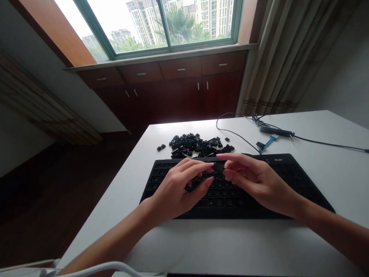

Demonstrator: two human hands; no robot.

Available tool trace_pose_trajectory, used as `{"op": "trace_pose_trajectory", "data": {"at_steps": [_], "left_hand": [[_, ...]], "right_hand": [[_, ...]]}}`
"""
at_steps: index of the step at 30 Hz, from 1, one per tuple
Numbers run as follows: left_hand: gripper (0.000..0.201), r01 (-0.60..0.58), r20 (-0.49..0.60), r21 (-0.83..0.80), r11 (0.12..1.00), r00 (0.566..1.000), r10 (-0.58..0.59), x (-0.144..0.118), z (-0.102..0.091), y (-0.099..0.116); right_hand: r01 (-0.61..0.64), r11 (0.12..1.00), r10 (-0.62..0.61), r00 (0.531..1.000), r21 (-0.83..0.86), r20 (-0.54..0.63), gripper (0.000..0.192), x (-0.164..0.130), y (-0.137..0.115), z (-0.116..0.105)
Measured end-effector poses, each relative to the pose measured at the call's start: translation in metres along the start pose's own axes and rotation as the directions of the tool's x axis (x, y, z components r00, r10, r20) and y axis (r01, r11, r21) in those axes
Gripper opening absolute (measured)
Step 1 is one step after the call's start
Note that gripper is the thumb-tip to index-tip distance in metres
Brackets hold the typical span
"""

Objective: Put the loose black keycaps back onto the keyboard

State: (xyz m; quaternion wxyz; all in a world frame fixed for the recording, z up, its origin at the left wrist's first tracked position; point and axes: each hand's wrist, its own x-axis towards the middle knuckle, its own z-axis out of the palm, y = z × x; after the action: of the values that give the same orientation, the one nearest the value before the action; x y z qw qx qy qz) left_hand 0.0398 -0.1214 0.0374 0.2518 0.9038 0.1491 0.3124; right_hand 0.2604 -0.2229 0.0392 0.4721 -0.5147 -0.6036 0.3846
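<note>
A black keyboard [227, 212] lies on the white table, with bare key sockets showing across its left and middle parts. Above its middle, my right hand [256, 181] pinches a black keycap [218, 168] between thumb and fingers. My left hand [180, 184] hovers over the left half, its forefinger tip at the keycap's left side and its thumb apart from the fingers. Whether that fingertip presses on the keycap is hard to tell. Behind the keyboard's back edge is a heap of loose black keycaps [190, 144]. Both hands hide part of the sockets.
On the white table [219, 242], a small blue brush [270, 142] lies behind the keyboard near a black cable [230, 132] and a dark slim tool [276, 131]. A white cable [109, 265] crosses the near left edge. Cabinets [173, 96] stand below the window.
</note>
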Motion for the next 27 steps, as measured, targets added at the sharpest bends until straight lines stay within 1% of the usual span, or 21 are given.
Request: {"op": "trace_pose_trajectory", "data": {"at_steps": [2,4,6,8,11,14,17,19,23,25,27], "left_hand": [[0.034,-0.007,0.011,-0.016,1.000,1.000,0.007,-0.001,0.000,-0.001],[0.027,0.018,0.020,-0.049,0.999,1.000,-0.017,-0.001,-0.001,-0.002],[0.018,0.081,0.032,-0.107,0.991,0.996,-0.078,-0.001,-0.002,-0.001],[0.014,0.170,0.060,-0.184,0.968,0.985,-0.161,0.000,-0.003,0.001],[0.018,0.298,0.117,-0.276,0.914,0.954,-0.276,0.001,-0.004,0.005],[0.023,0.378,0.148,-0.339,0.861,0.926,-0.348,0.001,-0.003,0.005],[0.026,0.412,0.161,-0.379,0.828,0.911,-0.380,0.001,-0.003,0.004],[0.026,0.418,0.165,-0.384,0.823,0.908,-0.384,0.001,-0.003,0.004],[0.028,0.423,0.183,-0.403,0.812,0.906,-0.382,0.002,-0.002,0.008],[0.026,0.423,0.194,-0.409,0.809,0.906,-0.376,0.002,-0.001,0.011],[0.023,0.418,0.203,-0.399,0.816,0.908,-0.366,0.003,0.000,0.012]], "right_hand": [[0.011,1.000,-0.010,0.999,-0.025,0.034,0.039,-0.001,0.003,0.004],[0.025,0.998,-0.020,0.997,-0.060,0.068,0.040,-0.001,0.006,0.006],[0.042,0.994,-0.033,0.995,-0.096,0.096,0.042,-0.001,0.007,0.007],[0.062,0.989,-0.047,0.993,-0.132,0.112,0.043,-0.002,0.008,0.008],[0.107,0.978,-0.086,0.989,-0.181,0.118,0.049,-0.004,0.008,0.009],[0.154,0.966,-0.137,0.986,-0.207,0.095,0.052,-0.005,0.009,0.010],[0.189,0.953,-0.174,0.981,-0.237,0.081,0.051,-0.006,0.009,0.011],[0.209,0.944,-0.197,0.978,-0.257,0.072,0.047,-0.006,0.008,0.011],[0.227,0.925,-0.245,0.969,-0.305,-0.022,0.040,-0.006,0.005,0.012],[0.225,0.908,-0.265,0.962,-0.353,-0.069,0.040,-0.006,0.006,0.012],[0.224,0.888,-0.282,0.955,-0.400,-0.091,0.040,-0.007,0.009,0.011]]}}
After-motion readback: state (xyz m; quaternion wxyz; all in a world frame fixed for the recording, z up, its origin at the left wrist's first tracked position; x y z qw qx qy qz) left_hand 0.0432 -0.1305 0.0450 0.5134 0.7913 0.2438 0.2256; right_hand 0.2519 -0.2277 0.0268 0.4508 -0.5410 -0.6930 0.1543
